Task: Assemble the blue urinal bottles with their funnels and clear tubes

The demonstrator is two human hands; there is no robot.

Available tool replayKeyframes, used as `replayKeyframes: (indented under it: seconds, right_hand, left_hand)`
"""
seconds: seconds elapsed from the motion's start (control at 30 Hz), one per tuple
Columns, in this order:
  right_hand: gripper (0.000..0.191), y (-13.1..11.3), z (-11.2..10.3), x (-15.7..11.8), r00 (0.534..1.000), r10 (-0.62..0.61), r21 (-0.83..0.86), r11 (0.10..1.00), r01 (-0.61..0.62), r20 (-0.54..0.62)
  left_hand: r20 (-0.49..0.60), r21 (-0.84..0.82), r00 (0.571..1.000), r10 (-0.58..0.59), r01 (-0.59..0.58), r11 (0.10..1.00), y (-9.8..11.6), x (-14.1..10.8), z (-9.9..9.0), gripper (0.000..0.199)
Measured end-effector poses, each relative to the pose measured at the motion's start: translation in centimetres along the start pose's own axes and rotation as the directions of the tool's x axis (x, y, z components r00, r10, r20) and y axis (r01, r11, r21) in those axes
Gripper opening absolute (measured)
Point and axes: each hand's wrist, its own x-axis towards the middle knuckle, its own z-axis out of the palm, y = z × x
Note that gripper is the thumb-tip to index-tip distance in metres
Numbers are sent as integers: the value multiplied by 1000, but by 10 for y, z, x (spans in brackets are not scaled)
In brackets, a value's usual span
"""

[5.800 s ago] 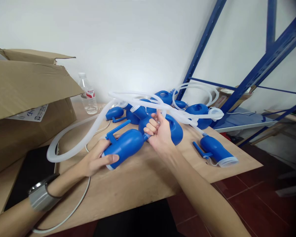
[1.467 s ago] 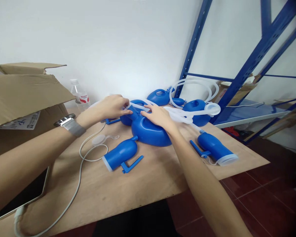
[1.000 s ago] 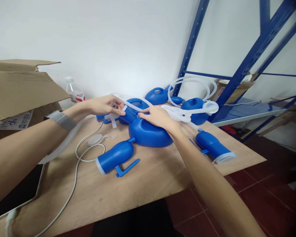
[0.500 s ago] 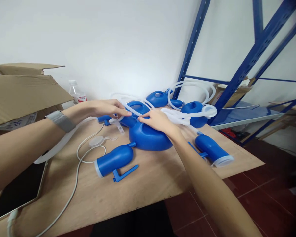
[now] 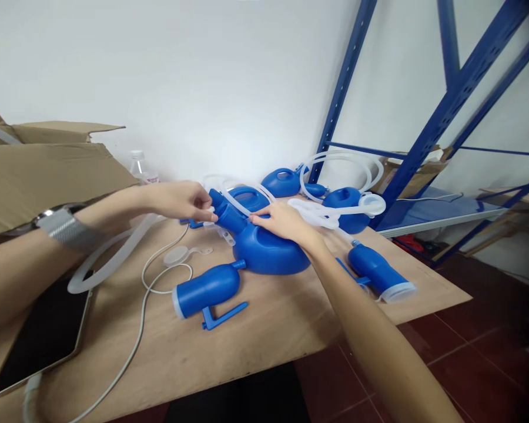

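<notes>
My right hand (image 5: 282,222) is closed on the handle of a large blue bottle (image 5: 268,254), its thumb toward the neck. Beside the bottle's open mouth, my left hand (image 5: 187,202) pinches a small translucent cap piece (image 5: 210,216), partly hidden by the fingers. A perforated clear strap (image 5: 226,235) hangs below that mouth. In front lies a blue cylindrical container (image 5: 209,286) with a whitish end and a blue L-shaped arm (image 5: 224,315). A flat clear lid (image 5: 176,256) rests to its upper left.
More blue bottles (image 5: 281,183) with coiled clear tubes (image 5: 341,155) stand behind. Another blue cylinder (image 5: 374,267) lies right. A tablet (image 5: 48,329), white cable (image 5: 139,329), cardboard box (image 5: 57,176) and plastic bottle (image 5: 141,167) are at left; a blue metal rack (image 5: 445,208) is at right.
My left hand has moved left, off the bottle's neck, so the open mouth now shows. My right hand stays on the large bottle. The view has shifted slightly.
</notes>
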Motion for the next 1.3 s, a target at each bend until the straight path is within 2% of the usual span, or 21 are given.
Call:
replayKeyframes:
  seconds: [0.07, 0.13, 0.27, 0.43, 0.6, 0.7, 0.8, 0.9, 1.03, 1.1, 1.23, 1.3]
  right_hand:
    - [41, 0, -3, -1, 1000, -6, 13, 1000, 5, 29]
    - [41, 0, -7, -4, 998, -24, 31, 999, 22, 57]
    - [42, 0, -14, -17, 993, -44, 62, 997, 37, 109]
    - [40, 4, -22, -36, 987, -106, 106, 990, 94, 123]
    - [38, 9, -27, -46, 966, -205, 185, 967, 175, 157]
    - [45, 9, -27, -51, 970, -184, 160, 974, 159, 157]
    - [57, 7, -27, -59, 974, -167, 96, 983, 154, 155]
    - [59, 3, -28, -70, 973, -178, 70, 983, 169, 148]
    - [53, 0, -30, -84, 973, -218, 69, 975, 212, 82]
    - [51, -2, -30, -87, 977, -202, 73, 978, 197, 71]
    - [52, -4, -31, -85, 987, -107, 80, 992, 98, 118]
    - [51, -5, -32, -82, 984, -115, 89, 991, 103, 135]
  left_hand:
    - [-81, 147, 997, 15, -3, 989, 6, -12, 13, 46]
    - [-115, 219, 993, 24, 1, 976, 11, -24, 32, 41]
    - [-205, 310, 978, -43, 107, 945, 13, -42, 70, 35]
    - [-301, 196, 951, -72, 136, 971, -1, -44, 92, 40]
    - [-375, 71, 927, -9, 38, 997, -12, -47, 116, 39]
    - [-356, -82, 932, -66, 39, 996, -12, -50, 125, 41]
    - [-269, -288, 953, -138, 58, 956, -12, -49, 123, 43]
    - [-250, -400, 964, -87, -21, 916, -12, -46, 112, 47]
    - [-151, -317, 986, -69, 18, 948, -1, -42, 91, 51]
    - [-113, -258, 992, -60, 29, 966, 8, -41, 78, 52]
    - [-121, -236, 993, -6, -23, 971, 27, -41, 52, 52]
    - [-138, -254, 990, 31, -66, 965, 34, -44, 44, 53]
